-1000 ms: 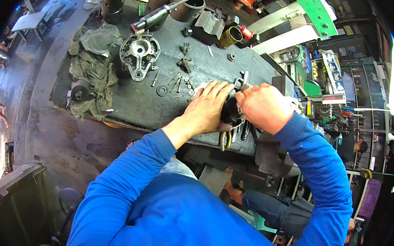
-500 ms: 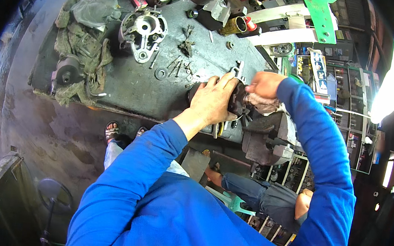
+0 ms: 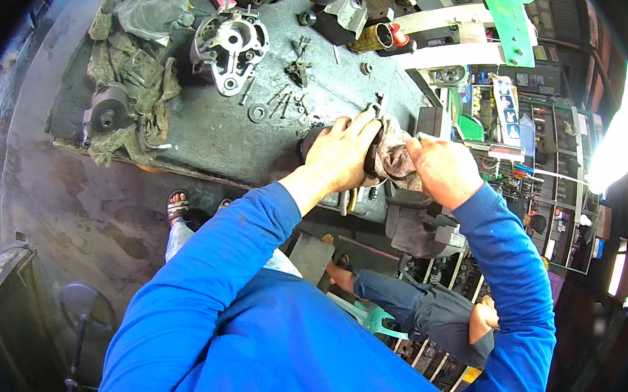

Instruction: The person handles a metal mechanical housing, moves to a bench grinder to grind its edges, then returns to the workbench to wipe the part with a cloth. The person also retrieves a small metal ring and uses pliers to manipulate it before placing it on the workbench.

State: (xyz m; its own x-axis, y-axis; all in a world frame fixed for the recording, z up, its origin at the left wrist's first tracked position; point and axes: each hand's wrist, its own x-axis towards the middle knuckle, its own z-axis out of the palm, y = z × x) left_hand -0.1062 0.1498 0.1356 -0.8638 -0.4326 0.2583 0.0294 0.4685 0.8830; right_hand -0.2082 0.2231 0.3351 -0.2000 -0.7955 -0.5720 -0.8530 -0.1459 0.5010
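Gripping a largely hidden dark part (image 3: pixel 311 142), left hand (image 3: pixel 343 157) meets right hand (image 3: pixel 442 170), seemingly clutching a rag (image 3: pixel 392 156).

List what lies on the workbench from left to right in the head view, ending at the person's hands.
Greasy rags → silver housing → washer → left hand on a dark part → cloth → right hand.

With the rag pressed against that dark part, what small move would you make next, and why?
Probably turn the dark part a little under the left hand and wipe again. The right hand presses the rag against only one end of it, and the left hand covers the rest.
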